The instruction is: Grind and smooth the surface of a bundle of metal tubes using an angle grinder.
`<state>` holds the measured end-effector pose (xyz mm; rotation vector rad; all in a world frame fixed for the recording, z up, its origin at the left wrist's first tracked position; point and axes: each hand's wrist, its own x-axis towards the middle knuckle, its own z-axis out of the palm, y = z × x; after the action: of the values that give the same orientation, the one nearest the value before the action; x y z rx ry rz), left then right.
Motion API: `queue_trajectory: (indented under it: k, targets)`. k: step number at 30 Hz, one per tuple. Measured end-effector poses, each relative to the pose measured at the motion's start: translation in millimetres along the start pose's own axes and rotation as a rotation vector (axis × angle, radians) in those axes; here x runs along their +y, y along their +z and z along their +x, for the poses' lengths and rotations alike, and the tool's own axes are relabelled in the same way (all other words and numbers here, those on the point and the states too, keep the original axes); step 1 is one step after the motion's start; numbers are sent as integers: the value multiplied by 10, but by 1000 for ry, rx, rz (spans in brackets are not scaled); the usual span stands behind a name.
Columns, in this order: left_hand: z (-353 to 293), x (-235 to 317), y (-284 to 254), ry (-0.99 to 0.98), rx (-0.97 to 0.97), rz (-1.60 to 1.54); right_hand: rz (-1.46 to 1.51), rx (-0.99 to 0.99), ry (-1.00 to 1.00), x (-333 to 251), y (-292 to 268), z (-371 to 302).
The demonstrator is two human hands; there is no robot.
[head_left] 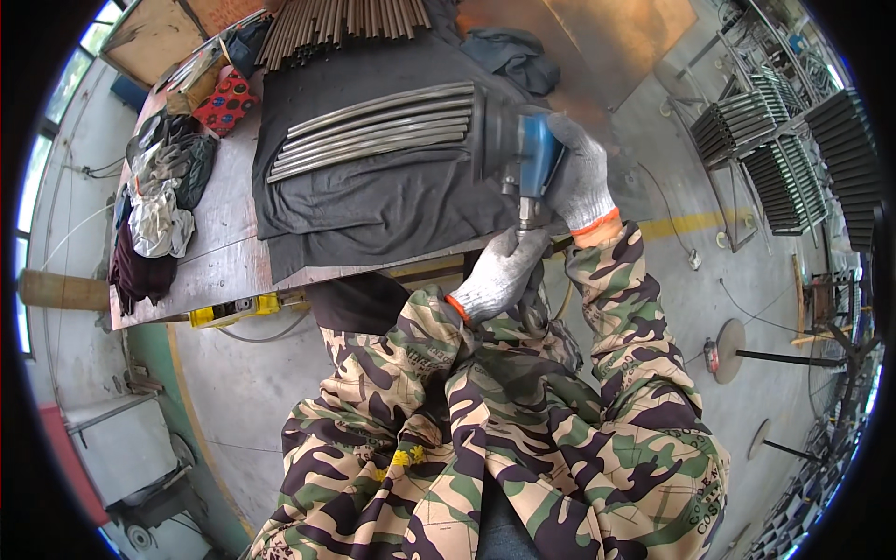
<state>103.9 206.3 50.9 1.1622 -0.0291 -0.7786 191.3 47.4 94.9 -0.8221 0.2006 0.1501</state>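
Note:
My right hand (581,173), in a grey-white knit glove with an orange cuff, is wrapped round the body of a blue air sander (534,154). The sander's dark, flat pad end is smeared by motion and stands at the right ends of several shiny metal tubes (378,123). These lie side by side on a dark cloth (373,210) on the table. My left hand (502,275), gloved alike, is closed round the sander's metal hose fitting (525,213), nearer my body. Part of the hose is hidden under that hand.
A bundle of brownish tubes (341,21) lies at the table's far side. A dark crumpled cloth (511,58) is at the far right, and rags (161,201) are heaped at the left. Racks of dark tubes (770,140) stand at right. A yellow tool (233,310) shows below the table edge.

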Motion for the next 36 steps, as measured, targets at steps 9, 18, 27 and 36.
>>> queue_trajectory:
  k: [9, 18, 27, 36]
  targets:
    - [-70, -2, -57, 31, 115, -147, -473, 92, -178, 357, -237, -494]
    - [-23, -196, -41, 173, 194, -352, -1491, 112, -278, 233, 299, -749]
    - [-57, -248, -42, 189, 85, -261, -1555, -59, -593, 250, 175, -782]
    - [-94, -329, -35, 164, 85, -56, -1581, -177, -747, 354, -46, -794]
